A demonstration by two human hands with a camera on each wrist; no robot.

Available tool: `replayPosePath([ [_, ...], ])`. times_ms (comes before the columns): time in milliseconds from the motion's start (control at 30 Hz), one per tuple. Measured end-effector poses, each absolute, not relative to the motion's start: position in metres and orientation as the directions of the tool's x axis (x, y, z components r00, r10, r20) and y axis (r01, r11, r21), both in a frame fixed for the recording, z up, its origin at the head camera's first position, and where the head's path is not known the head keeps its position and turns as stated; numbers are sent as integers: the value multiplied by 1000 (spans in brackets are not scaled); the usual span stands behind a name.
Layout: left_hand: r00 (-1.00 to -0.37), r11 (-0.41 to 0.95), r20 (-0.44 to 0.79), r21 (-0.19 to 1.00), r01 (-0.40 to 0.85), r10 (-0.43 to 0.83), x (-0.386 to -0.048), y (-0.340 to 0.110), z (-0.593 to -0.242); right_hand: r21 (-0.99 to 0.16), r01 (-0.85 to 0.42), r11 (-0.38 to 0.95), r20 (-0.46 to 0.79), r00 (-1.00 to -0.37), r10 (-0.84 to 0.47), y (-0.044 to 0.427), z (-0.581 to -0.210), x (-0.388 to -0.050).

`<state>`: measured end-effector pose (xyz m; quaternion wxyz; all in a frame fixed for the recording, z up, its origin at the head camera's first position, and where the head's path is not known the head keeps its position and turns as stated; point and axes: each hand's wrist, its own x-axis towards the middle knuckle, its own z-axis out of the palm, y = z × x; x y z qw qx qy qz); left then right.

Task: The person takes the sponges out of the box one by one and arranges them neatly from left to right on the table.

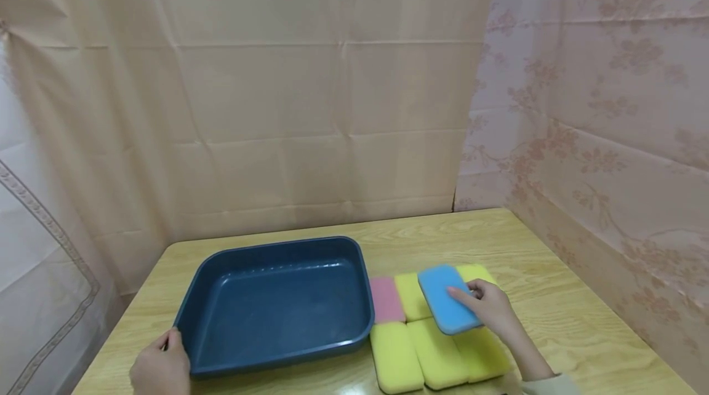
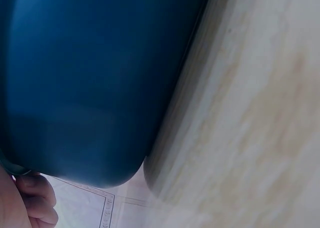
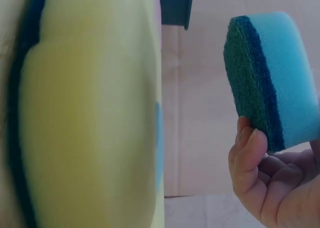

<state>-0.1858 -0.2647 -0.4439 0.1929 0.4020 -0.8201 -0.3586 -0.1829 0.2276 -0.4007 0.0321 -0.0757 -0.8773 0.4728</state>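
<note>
A blue sponge [image 1: 445,299] with a dark green scouring side is pinched between the thumb and fingers of my right hand [image 1: 493,309]. It is held above several sponges lying together on the table. In the right wrist view the held sponge [image 3: 287,78] is tilted, with fingertips against its green layer. Yellow sponges [image 1: 396,355] and a pink sponge [image 1: 388,299] lie side by side, close to the right wall of a dark blue rectangular basin [image 1: 277,315]. My left hand [image 1: 162,365] grips the basin's front left rim with curled fingers, partly hidden in the left wrist view.
The wood-grain table [image 1: 559,303] carries everything, and its far edge runs behind the basin. A beige curtain [image 1: 310,106] hangs at the back, with a flower-patterned cloth [image 1: 604,106] on the right. A thin light-blue strip [image 3: 159,143] shows beyond the yellow sponges.
</note>
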Motion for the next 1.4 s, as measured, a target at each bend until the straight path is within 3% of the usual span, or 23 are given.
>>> replayPosePath([
  [233,-595,406,9,740,-537,-804,-190,-269,-451,-819,137,557,-49,-984,170,243,-407,-180],
  [533,-569,408,-7,690,-598,-823,-218,-302,-506,-798,210,565,-100,-970,220,274,-408,-172],
  [800,-593,395,-33,716,-576,-805,-199,-278,-464,-769,251,588,-123,-961,249,300,-412,-166],
  [1033,-576,399,0,722,-566,-817,-207,-287,-481,-762,292,578,-163,-950,266,322,-415,-159],
  [1400,-553,367,7,755,-544,-833,-197,-269,-456,-741,308,596,-197,-949,246,340,-422,-152],
])
